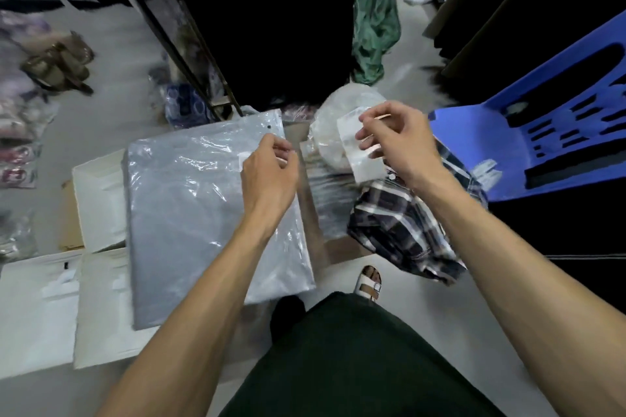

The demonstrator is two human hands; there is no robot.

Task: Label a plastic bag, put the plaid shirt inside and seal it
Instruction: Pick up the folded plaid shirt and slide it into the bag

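I see my left hand (269, 166) pinching a small white label (244, 159) at the far right corner of the clear plastic bag (203, 213); my right hand (394, 142) grips a white sheet (359, 152) above the crumpled plaid shirt (399, 230)

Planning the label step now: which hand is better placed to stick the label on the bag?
Left, probably. The left hand sits over the bag with what looks like a small label at its fingertips; the right hand holds the white sheet off to the side, above the shirt.
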